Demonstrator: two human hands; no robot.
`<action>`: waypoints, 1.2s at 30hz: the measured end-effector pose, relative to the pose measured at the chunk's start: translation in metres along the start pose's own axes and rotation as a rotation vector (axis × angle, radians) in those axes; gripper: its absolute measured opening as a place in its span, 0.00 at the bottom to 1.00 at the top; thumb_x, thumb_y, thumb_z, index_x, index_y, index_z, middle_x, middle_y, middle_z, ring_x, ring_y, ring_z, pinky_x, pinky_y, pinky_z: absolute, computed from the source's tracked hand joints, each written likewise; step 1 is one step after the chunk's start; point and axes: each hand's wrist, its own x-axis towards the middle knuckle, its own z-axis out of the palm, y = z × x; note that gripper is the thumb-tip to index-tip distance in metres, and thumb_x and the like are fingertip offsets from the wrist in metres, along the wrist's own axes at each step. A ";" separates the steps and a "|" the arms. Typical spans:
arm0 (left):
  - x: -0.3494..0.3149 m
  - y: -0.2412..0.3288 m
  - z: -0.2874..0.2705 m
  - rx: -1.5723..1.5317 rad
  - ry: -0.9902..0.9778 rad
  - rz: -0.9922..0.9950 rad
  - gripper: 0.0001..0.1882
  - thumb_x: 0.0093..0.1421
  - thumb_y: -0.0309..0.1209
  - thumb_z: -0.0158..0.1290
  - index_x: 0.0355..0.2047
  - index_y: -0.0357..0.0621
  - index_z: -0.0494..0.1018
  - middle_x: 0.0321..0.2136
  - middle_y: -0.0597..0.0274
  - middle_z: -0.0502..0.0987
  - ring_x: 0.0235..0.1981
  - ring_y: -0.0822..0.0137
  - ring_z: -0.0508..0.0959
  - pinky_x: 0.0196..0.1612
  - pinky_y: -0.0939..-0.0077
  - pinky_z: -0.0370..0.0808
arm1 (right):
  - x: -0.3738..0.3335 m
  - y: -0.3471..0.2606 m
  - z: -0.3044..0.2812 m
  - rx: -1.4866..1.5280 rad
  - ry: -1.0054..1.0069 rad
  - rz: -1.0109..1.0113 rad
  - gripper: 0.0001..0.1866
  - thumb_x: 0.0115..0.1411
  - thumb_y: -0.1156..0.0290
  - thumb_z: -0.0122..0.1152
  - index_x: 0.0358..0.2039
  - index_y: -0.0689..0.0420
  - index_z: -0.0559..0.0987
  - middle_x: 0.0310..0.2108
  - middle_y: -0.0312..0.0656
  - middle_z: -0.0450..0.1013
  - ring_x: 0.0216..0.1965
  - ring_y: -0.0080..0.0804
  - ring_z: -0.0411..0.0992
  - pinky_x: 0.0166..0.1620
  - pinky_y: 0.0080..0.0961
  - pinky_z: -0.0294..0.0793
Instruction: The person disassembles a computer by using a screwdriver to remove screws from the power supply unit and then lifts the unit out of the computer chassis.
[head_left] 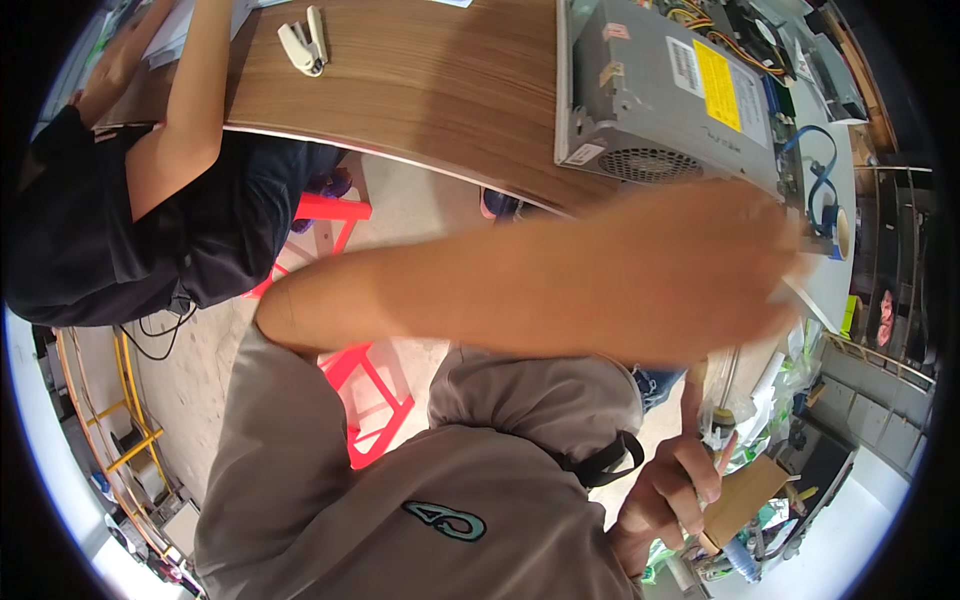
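Note:
My left forearm reaches across the picture to the right. At its end my left hand (745, 275) is smeared by motion in front of the near side of an open grey metal computer case (655, 115). Its fingers are too blurred to show whether they grip anything. A thin white strip (812, 305) shows by its fingertips. Lower right, my right hand (668, 492) is closed, with one finger stretched upward. It appears to hold a screwdriver (718, 417) with a yellow and black handle, whose metal shaft points up toward my left hand.
On the brown wooden table (430, 75) lies a white stapler (304, 45). Another person's arm (190, 110) rests at the left over papers. Red stools (375, 405) stand below. At the right are a blue tape roll (838, 232), plastic wrapping and a cardboard box (742, 500).

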 end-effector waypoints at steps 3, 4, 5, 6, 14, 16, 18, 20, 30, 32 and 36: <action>-0.025 0.020 0.027 -0.017 0.092 0.027 0.05 0.48 0.35 0.57 0.22 0.50 0.75 0.24 0.69 0.75 0.36 0.65 0.77 0.46 0.65 0.73 | 0.004 0.003 0.010 -0.115 0.120 0.012 0.34 0.75 0.50 0.36 0.74 0.45 0.38 0.33 0.49 0.66 0.16 0.29 0.68 0.11 0.21 0.73; -0.026 0.018 0.026 -0.020 0.084 0.027 0.05 0.48 0.35 0.57 0.22 0.50 0.75 0.24 0.69 0.75 0.36 0.65 0.77 0.46 0.65 0.73 | 0.004 0.003 0.010 -0.162 0.170 -0.004 0.35 0.75 0.51 0.36 0.73 0.50 0.40 0.37 0.52 0.65 0.18 0.31 0.69 0.11 0.22 0.75; -0.027 0.012 0.025 -0.059 0.043 0.055 0.06 0.47 0.35 0.56 0.22 0.48 0.75 0.26 0.68 0.76 0.38 0.64 0.77 0.52 0.63 0.73 | 0.003 0.003 0.011 -0.246 0.241 -0.028 0.36 0.73 0.49 0.40 0.71 0.55 0.44 0.43 0.56 0.63 0.21 0.34 0.72 0.12 0.26 0.78; -0.028 0.009 0.023 -0.097 0.003 0.083 0.06 0.46 0.34 0.56 0.22 0.46 0.75 0.28 0.67 0.76 0.40 0.62 0.77 0.57 0.61 0.73 | 0.001 0.008 0.014 -0.239 0.242 -0.027 0.36 0.73 0.49 0.40 0.71 0.55 0.44 0.43 0.56 0.63 0.21 0.34 0.72 0.12 0.26 0.78; -0.020 0.011 0.012 0.020 -0.122 0.084 0.06 0.44 0.34 0.57 0.21 0.47 0.76 0.25 0.68 0.75 0.39 0.66 0.76 0.54 0.63 0.73 | -0.019 0.040 0.030 -2.495 0.643 -0.392 0.37 0.64 0.76 0.58 0.72 0.59 0.55 0.52 0.52 0.73 0.46 0.28 0.70 0.45 0.16 0.69; -0.002 0.002 0.005 0.016 0.004 0.059 0.05 0.43 0.34 0.59 0.20 0.49 0.77 0.24 0.70 0.75 0.37 0.66 0.77 0.48 0.64 0.72 | -0.012 0.042 0.035 -2.611 0.851 -0.316 0.37 0.64 0.77 0.58 0.72 0.60 0.56 0.45 0.48 0.77 0.36 0.29 0.72 0.40 0.22 0.72; 0.021 -0.024 -0.022 0.142 0.093 -0.011 0.04 0.46 0.34 0.60 0.21 0.51 0.78 0.25 0.68 0.77 0.37 0.63 0.79 0.43 0.63 0.73 | -0.010 0.040 0.031 -2.736 0.709 -0.381 0.36 0.65 0.77 0.57 0.71 0.60 0.57 0.45 0.48 0.77 0.34 0.26 0.71 0.37 0.22 0.71; 0.030 -0.083 -0.048 0.223 0.051 -0.097 0.07 0.51 0.36 0.59 0.26 0.49 0.80 0.30 0.61 0.80 0.41 0.57 0.80 0.43 0.58 0.75 | -0.007 0.044 0.030 -2.844 0.563 -0.431 0.34 0.65 0.77 0.57 0.70 0.61 0.58 0.44 0.47 0.77 0.32 0.23 0.69 0.33 0.22 0.70; 0.019 -0.140 -0.035 0.180 -0.418 -0.367 0.09 0.55 0.32 0.56 0.32 0.42 0.83 0.31 0.49 0.83 0.35 0.48 0.84 0.39 0.53 0.81 | -0.012 0.030 -0.009 -1.538 0.528 -0.409 0.25 0.72 0.55 0.46 0.57 0.62 0.67 0.21 0.35 0.59 0.16 0.21 0.54 0.12 0.18 0.49; 0.019 -0.140 -0.036 0.144 -0.393 -0.364 0.10 0.57 0.33 0.57 0.32 0.40 0.82 0.30 0.46 0.83 0.34 0.46 0.84 0.38 0.54 0.80 | -0.028 0.012 -0.005 -0.762 0.488 -0.301 0.25 0.73 0.52 0.42 0.58 0.60 0.65 0.22 0.40 0.60 0.14 0.23 0.54 0.10 0.19 0.49; 0.021 -0.134 -0.039 0.145 -0.428 -0.397 0.10 0.59 0.33 0.56 0.32 0.37 0.81 0.28 0.44 0.82 0.33 0.45 0.83 0.37 0.54 0.79 | -0.002 0.040 0.005 -0.908 0.539 -0.361 0.27 0.74 0.53 0.40 0.67 0.53 0.60 0.24 0.44 0.61 0.09 0.25 0.53 0.09 0.18 0.55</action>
